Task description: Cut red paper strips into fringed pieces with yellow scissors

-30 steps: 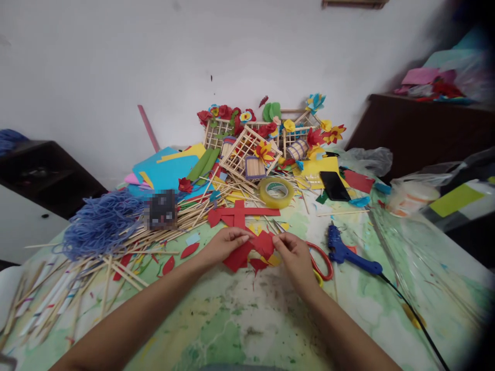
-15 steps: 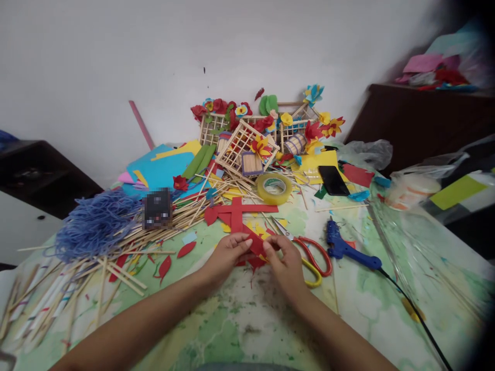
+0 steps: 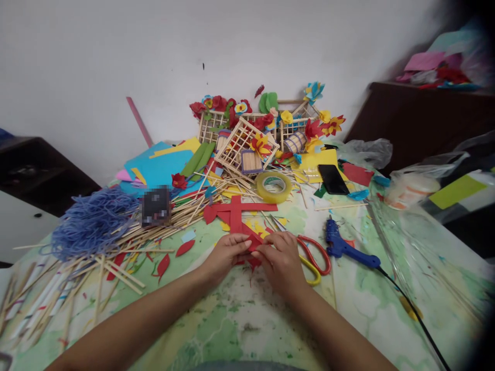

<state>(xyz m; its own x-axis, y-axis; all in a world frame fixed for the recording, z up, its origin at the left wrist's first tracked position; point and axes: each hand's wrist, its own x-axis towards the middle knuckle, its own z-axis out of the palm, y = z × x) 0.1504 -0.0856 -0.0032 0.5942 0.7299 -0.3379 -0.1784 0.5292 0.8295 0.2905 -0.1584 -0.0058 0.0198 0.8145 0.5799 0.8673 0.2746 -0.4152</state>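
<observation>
My left hand (image 3: 226, 253) and my right hand (image 3: 279, 260) meet over the middle of the table, fingertips pinched together on a small folded piece of red paper (image 3: 253, 245). More red paper scraps poke out beneath the hands. Just behind them lies a red paper cross shape (image 3: 236, 211). Red-and-yellow handled scissors (image 3: 313, 259) lie right beside my right hand, and a blue glue gun (image 3: 346, 248) with a black cord lies further right.
A roll of clear tape (image 3: 274, 187), a black phone (image 3: 334, 179), wooden lattice frames with paper flowers (image 3: 251, 139), coloured paper sheets (image 3: 166, 165), blue yarn (image 3: 93, 221) and several wooden sticks (image 3: 116, 257) crowd the far and left table. Plastic bags (image 3: 417, 180) sit right.
Both hands have drawn closer together, folding the red paper from a wide spread piece into a small pinched one. The view has tilted slightly.
</observation>
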